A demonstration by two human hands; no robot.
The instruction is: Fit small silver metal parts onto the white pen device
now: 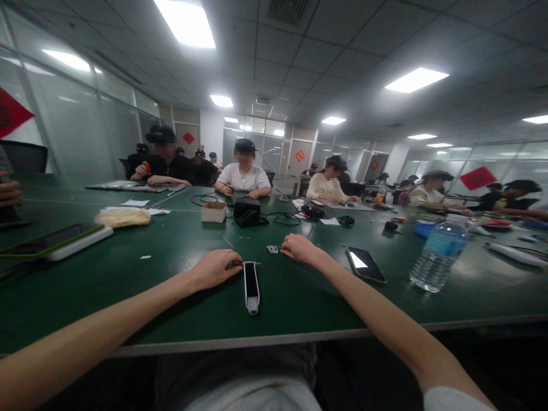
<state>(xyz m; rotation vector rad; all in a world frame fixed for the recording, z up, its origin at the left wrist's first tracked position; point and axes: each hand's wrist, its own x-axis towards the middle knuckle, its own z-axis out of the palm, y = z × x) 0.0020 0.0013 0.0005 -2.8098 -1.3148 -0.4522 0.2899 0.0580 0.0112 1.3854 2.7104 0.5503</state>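
Note:
A slim white device with a long black face [252,282] lies lengthwise on the green table in front of me. My left hand [216,268], fingers curled together, holds the far left corner of this device. A thin piece sticks out at the device's far end. Farther off and to the right, my right hand [298,249] has its fingers pinched just above the table. Whatever is between those fingertips is too small to make out. Right beside them lies a small grey metal plate [272,249].
To my right are a smartphone [366,264] and a water bottle [440,254]. Ahead stand a small cardboard box [213,212] and a black case [247,212] with cables. A green-edged tablet [51,242] lies left. Several people sit across the table [171,319].

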